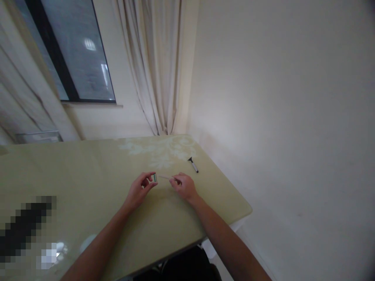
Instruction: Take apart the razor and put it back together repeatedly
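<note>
A small green and white piece (pixel 155 178) is pinched between the thumb and a finger of my left hand (pixel 142 188), just above the table. My right hand (pixel 183 185) grips a thin pale stick (pixel 164 177). The stick's free end points left at the small piece, with a narrow gap between them. Beyond my right hand, a razor (pixel 193 165) with a black head and grey handle lies on the table.
The pale green table (pixel 96 168) has a white floral pattern at its back. A wall runs along its right side. Curtains and a window are behind it. A blurred dark shape covers the lower left.
</note>
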